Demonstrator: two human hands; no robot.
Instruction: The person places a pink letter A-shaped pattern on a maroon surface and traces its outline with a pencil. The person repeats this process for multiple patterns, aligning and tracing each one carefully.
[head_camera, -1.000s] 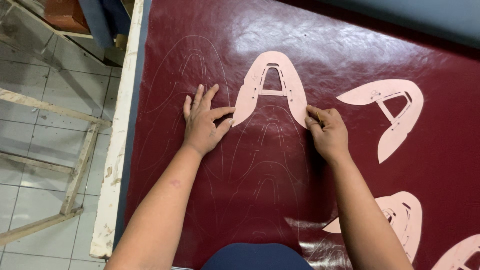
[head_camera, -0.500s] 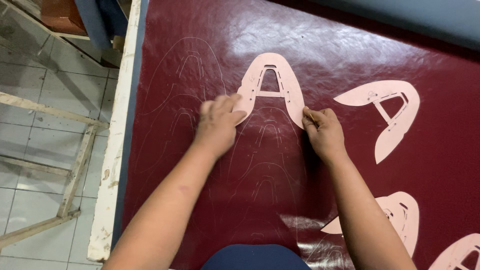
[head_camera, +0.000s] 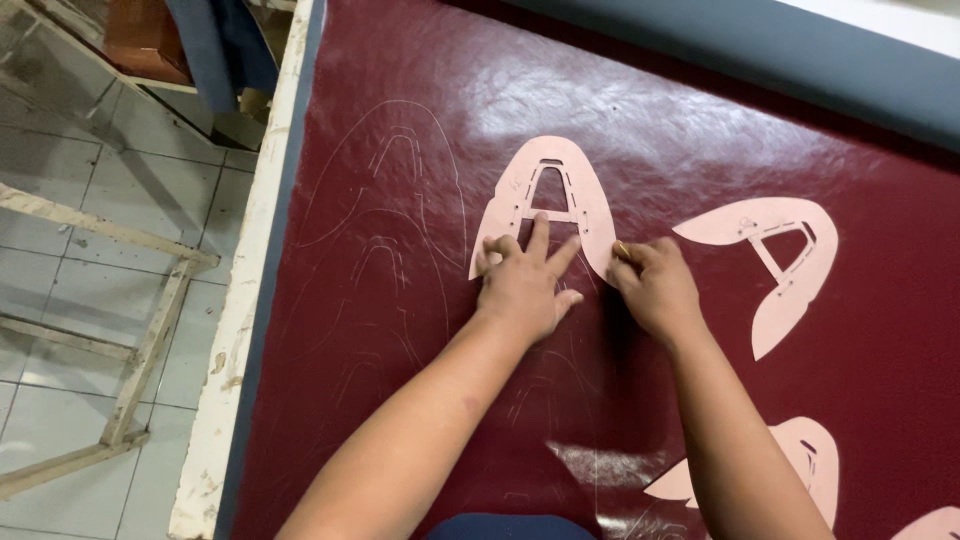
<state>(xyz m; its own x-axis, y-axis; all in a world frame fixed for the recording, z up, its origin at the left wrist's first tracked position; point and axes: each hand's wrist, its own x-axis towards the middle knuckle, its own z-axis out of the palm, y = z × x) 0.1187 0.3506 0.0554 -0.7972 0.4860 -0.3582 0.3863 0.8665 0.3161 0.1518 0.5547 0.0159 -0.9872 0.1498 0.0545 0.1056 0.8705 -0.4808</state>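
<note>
A pink arch-shaped pattern piece (head_camera: 548, 190) lies flat on the dark red glossy sheet (head_camera: 400, 330). My left hand (head_camera: 525, 280) rests on its lower part with fingers spread, pressing it down. At the piece's lower right tip, my right hand (head_camera: 655, 285) pinches a small slim marking tool (head_camera: 622, 250) against the edge. Faint traced outlines (head_camera: 390, 200) of the same shape show on the sheet to the left and below.
More pink pattern pieces lie to the right (head_camera: 775, 265) and lower right (head_camera: 790, 460). The table's worn white edge (head_camera: 245, 300) runs down the left, with tiled floor and a wooden frame (head_camera: 110, 330) beyond. A grey-blue band (head_camera: 800, 60) borders the far side.
My left hand slid right from the sheet onto the pattern piece's lower middle and spread its fingers. The right hand stays at the piece's right tip.
</note>
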